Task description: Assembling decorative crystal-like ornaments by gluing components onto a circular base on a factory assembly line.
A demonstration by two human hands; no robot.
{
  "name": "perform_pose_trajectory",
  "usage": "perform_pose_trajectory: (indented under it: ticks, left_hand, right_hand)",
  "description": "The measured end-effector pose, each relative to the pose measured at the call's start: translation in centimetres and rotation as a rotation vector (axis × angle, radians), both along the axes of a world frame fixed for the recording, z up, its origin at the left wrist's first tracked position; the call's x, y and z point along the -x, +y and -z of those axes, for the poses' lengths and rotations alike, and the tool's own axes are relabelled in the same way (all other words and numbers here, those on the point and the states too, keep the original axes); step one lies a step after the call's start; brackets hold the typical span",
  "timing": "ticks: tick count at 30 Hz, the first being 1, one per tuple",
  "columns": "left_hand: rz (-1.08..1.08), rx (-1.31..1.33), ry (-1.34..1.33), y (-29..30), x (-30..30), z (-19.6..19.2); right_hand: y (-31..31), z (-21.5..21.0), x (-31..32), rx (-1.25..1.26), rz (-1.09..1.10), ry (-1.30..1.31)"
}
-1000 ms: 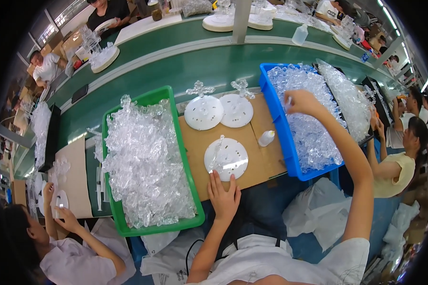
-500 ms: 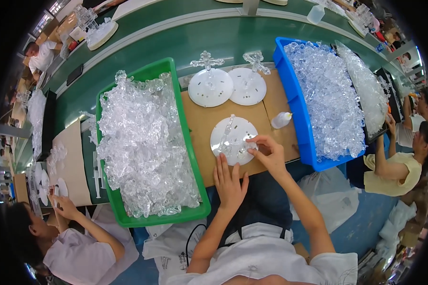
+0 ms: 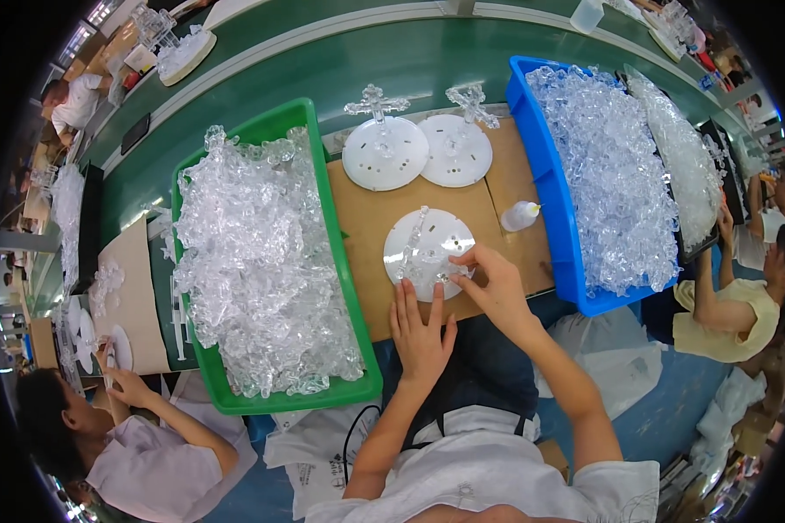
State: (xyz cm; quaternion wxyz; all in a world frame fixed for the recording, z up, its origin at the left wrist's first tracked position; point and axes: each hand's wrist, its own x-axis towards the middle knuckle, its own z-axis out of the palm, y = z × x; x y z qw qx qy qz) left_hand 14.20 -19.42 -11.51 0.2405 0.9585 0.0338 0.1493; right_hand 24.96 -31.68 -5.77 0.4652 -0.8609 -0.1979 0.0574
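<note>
A round white disc lies on the brown cardboard in front of me. One clear plastic arm rests across its left half, reaching toward the far rim. My left hand lies flat with fingers stretched, its fingertips touching the disc's near edge. Over the disc's right side, the thumb and forefinger of my right hand pinch a clear plastic piece, mostly covered by the fingers. Two more white discs, left and right, sit beyond, each with an upright clear cross-shaped part.
A green bin heaped with clear plastic parts stands at left, a blue bin of similar parts at right. A small white squeeze bottle lies by the blue bin. Co-workers sit on the left and right.
The whole view has shifted slightly. My hands keep nearly the same place on the disc, the right fingers still pinching. The left co-worker's hands have moved a little.
</note>
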Motion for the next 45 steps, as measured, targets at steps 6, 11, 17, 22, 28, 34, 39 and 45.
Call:
perform_pose_trajectory:
  ticks: [6, 11, 17, 22, 28, 34, 39, 45]
  left_hand:
    - [0.002, 0.038, 0.013, 0.2, 0.2, -0.2]
    - [-0.028, 0.022, 0.019, -0.4, 0.1, -0.5]
    - [-0.087, -0.026, 0.028, -2.3, -0.6, -0.4]
    - [-0.112, -0.024, 0.007, -2.0, -0.5, -0.6]
    - [-0.094, 0.036, -0.018, -1.4, -0.9, -1.1]
    - [-0.061, 0.054, -0.017, -0.9, -1.0, -1.1]
    - [-0.039, 0.108, -0.012, -0.4, -1.1, -1.4]
    - [-0.03, 0.139, 0.004, -0.2, -1.1, -1.3]
  right_hand:
    - [-1.4, 0.7, 1.9, -0.108, 0.121, -0.114]
    - [-2.1, 2.2, 1.1, -0.169, 0.588, -0.176]
    - [-1.8, 3.6, -3.1, -0.173, 0.669, -0.174]
    - [-4.0, 3.4, 3.2, -0.342, 0.477, -0.096]
    - [-4.8, 1.1, 8.9, -0.113, 0.363, 0.054]
    - [-3.8, 1.5, 7.6, 0.001, 0.32, -0.1]
    - [-3.6, 1.1, 6.9, 0.032, 0.309, -0.025]
    - [-3.7, 0.9, 7.3, 0.036, 0.269, 0.01]
